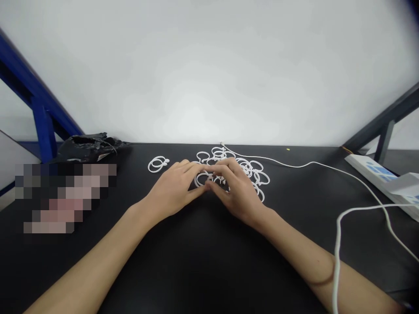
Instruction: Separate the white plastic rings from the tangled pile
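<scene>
Black tabletop [196, 261] | pale wall [209, 65] behind | blue frame [43, 124] | left hand [172, 187], right hand [240, 189] both pinching white ring [196, 180]

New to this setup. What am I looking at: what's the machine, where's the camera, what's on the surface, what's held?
There's no robot: these are a person's bare left hand and right hand. The single picture comes from a camera worn on the head, looking forward and down, so the forearms enter from the bottom.

On the black table lies a pile of white loops, with a smaller group of loops apart to the left. A long white cord runs from behind the pile to the right. A black bag sits at the far left.

Both hands' fingertips meet at a white piece by the pile and seem to pinch it, but the fingers hide the exact grip.
</scene>
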A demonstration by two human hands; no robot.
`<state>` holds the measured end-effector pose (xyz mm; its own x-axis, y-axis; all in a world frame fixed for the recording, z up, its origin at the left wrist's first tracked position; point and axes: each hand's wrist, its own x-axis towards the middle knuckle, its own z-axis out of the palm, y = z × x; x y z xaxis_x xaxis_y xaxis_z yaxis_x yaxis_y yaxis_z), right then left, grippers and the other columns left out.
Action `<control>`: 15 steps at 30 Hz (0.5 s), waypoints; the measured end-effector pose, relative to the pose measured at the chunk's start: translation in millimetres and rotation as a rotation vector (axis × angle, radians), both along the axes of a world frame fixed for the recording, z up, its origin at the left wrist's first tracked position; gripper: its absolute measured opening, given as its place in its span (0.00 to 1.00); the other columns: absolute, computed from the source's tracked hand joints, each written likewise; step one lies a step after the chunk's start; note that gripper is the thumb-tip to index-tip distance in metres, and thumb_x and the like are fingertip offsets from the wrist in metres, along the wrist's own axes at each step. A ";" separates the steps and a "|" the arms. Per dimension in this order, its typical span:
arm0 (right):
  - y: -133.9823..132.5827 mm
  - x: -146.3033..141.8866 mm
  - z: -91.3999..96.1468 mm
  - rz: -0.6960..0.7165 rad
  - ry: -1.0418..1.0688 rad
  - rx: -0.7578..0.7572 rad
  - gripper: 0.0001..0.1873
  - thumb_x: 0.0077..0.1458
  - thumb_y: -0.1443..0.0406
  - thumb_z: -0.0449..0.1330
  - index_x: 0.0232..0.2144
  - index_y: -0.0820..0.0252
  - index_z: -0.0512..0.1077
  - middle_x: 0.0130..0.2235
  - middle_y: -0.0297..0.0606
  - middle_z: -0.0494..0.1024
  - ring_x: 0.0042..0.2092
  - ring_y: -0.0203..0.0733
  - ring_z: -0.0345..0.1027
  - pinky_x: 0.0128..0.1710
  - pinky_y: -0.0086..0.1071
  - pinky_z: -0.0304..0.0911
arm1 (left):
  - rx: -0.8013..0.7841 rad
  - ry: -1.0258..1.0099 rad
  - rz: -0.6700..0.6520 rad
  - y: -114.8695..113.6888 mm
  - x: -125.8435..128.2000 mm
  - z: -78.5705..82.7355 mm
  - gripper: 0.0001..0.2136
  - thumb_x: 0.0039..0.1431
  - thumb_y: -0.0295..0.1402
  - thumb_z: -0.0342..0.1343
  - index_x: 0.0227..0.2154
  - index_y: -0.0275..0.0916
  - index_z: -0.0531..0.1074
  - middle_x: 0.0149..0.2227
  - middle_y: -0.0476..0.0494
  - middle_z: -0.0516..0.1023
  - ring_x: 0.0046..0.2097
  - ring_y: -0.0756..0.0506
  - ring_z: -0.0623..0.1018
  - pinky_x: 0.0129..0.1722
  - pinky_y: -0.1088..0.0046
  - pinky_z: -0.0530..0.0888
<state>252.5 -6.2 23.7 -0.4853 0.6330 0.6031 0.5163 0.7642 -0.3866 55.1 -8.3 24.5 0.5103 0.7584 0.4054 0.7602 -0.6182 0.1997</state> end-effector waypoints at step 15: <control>-0.8 -2.5 0.2 -0.095 0.113 -0.285 0.07 0.60 0.64 0.60 0.42 0.54 0.71 0.37 0.33 0.79 0.38 0.38 0.72 0.40 0.33 0.66 | -0.038 -0.089 -0.015 -1.7 2.4 4.6 0.13 0.64 0.38 0.51 0.50 0.43 0.69 0.47 0.46 0.77 0.47 0.43 0.74 0.48 0.63 0.71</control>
<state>250.1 -7.0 23.9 -0.3558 0.8235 0.4419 0.5216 0.5673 -0.6372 57.5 -10.0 29.2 0.4849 0.7664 0.4213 0.7289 -0.6204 0.2896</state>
